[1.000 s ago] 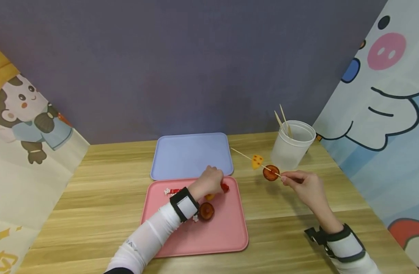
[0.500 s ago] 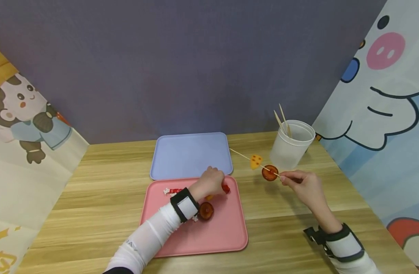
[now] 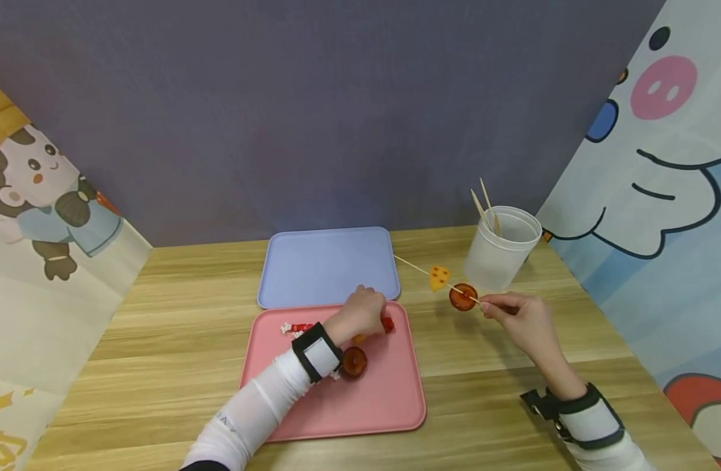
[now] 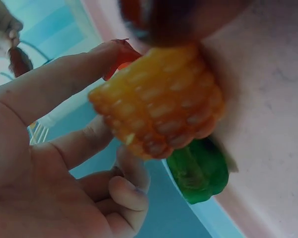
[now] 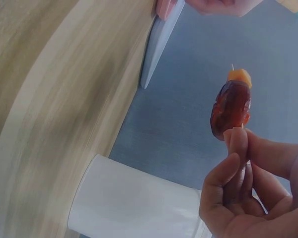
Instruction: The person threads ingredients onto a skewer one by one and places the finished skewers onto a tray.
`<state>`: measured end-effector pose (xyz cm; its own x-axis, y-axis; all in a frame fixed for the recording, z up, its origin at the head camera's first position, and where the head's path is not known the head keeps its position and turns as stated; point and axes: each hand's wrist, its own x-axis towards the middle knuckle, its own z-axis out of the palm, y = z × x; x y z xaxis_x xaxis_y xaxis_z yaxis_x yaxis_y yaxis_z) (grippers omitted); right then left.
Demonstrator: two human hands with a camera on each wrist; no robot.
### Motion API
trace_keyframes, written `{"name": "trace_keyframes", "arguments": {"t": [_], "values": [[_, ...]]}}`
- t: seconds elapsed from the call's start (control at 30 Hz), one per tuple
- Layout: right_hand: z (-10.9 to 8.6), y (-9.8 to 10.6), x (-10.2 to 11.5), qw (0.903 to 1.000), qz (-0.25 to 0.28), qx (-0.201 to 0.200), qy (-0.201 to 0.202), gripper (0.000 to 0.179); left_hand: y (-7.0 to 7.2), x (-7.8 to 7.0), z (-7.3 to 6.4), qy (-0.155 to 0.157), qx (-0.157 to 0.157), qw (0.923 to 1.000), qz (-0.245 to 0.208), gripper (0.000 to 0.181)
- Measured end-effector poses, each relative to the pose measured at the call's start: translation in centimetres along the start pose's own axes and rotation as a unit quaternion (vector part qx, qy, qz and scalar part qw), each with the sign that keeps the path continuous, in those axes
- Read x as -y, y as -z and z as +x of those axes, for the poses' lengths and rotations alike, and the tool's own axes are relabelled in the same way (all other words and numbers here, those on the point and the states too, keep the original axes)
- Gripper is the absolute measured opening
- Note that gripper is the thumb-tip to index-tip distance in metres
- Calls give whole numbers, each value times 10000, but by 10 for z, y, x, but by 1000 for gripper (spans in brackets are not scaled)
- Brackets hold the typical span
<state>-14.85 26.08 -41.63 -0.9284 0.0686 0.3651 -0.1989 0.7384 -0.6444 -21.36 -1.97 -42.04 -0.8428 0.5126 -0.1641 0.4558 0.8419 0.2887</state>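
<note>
In the head view my right hand (image 3: 522, 324) pinches a wooden skewer (image 3: 412, 265) near its end. A yellow spotted wedge (image 3: 438, 278) and a brown mushroom-like round piece (image 3: 463, 296) are threaded on it. My left hand (image 3: 360, 314) reaches low over the pink tray (image 3: 384, 405), its fingertips on a small red piece (image 3: 388, 325). In the left wrist view that red piece (image 4: 123, 57) lies at the thumb tip, partly behind a toy corn chunk (image 4: 161, 104). A green pepper-like piece (image 4: 198, 171) sits beside the corn. Another brown round piece (image 3: 354, 362) rests on the tray.
A blue tray (image 3: 331, 268) lies behind the pink one. At the back right stands a white tub (image 3: 496, 261) with several skewers (image 3: 484, 209) upright in it. Red-and-white pieces (image 3: 301, 328) lie near the pink tray's left rear, partly hidden by my left wrist.
The skewer and its pieces have drifted very slightly left in the head view. My left hand stays at the red piece, almost still.
</note>
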Motion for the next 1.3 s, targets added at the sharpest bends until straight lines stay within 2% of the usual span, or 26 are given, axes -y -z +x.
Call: {"name": "trace_keyframes", "arguments": {"t": [0.13,0.27,0.43,0.63,0.7,0.8,1.0,1.13,1.3], "values": [[2,0,3,10000,34,19,-7,9,7,5,-3,-24,-217,9979,-603,20],[6,-1,9,9998,181,-19,80,10,15,10,-8,69,-420,9886,-1445,12],[13,-4,22,9991,378,-58,185,10,24,19,-14,271,-779,9702,-2280,16],[18,-6,32,9982,531,-65,255,11,31,29,-19,491,-1395,9426,-2994,20],[19,-7,34,9980,579,-56,261,10,32,31,-21,543,-1632,9309,-3222,22],[20,-9,36,9973,690,-22,245,10,34,34,-24,579,-2021,9089,-3600,23],[21,-9,40,9969,731,-44,294,9,37,41,-29,511,-2830,8566,-4283,26],[22,-9,44,9966,714,-80,412,9,39,44,-30,387,-3285,8191,-4688,28],[23,-10,51,9953,788,-123,543,8,43,44,-31,266,-3743,7790,-5023,31]]}}
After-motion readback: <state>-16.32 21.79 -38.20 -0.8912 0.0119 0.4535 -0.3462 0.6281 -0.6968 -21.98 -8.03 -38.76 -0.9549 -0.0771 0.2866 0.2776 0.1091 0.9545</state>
